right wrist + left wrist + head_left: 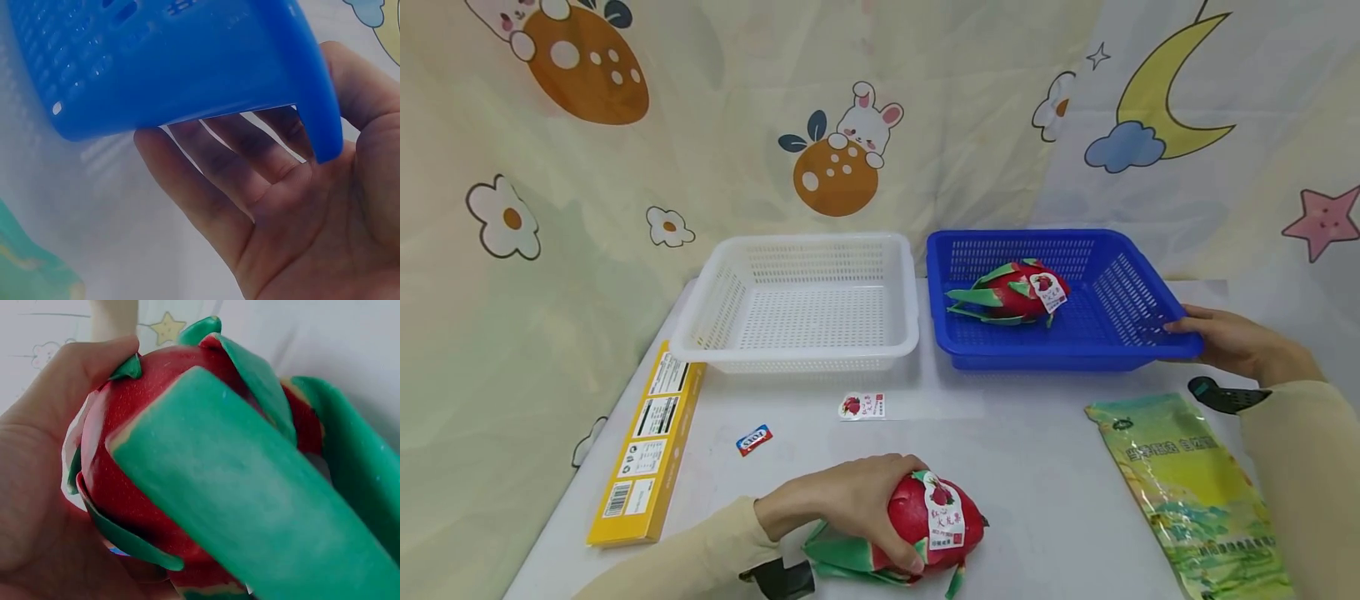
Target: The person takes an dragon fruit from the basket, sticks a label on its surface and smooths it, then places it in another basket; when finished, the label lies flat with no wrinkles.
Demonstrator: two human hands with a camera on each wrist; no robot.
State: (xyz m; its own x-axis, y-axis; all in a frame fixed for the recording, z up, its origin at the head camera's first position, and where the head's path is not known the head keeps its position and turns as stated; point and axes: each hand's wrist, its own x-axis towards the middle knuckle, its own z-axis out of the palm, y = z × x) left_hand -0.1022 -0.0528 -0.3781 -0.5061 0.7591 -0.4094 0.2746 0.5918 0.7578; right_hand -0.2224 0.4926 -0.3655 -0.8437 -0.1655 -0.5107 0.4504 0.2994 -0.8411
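Observation:
My left hand (865, 504) grips a red dragon fruit (943, 521) with green scales and a white label, low in the middle of the head view. In the left wrist view thumb and fingers curl round the fruit (169, 394), and a long green scale covers part of it. At the right, my right hand (1243, 342) holds the blue plastic basket (1045, 354) by its right end. The right wrist view shows the thumb at the outside of the rim (319, 106) and the fingers under the basket. Inside that basket lies a second labelled dragon fruit (1015, 293).
Left of the blue basket stands a white plastic basket (805, 354). A long yellow box (643, 450) lies along the left side, and a green-yellow packet (1195, 500) near the right arm. Two small stickers lie between: a fruit label (862, 406) and a blue-red one (754, 440). A printed cloth hangs behind.

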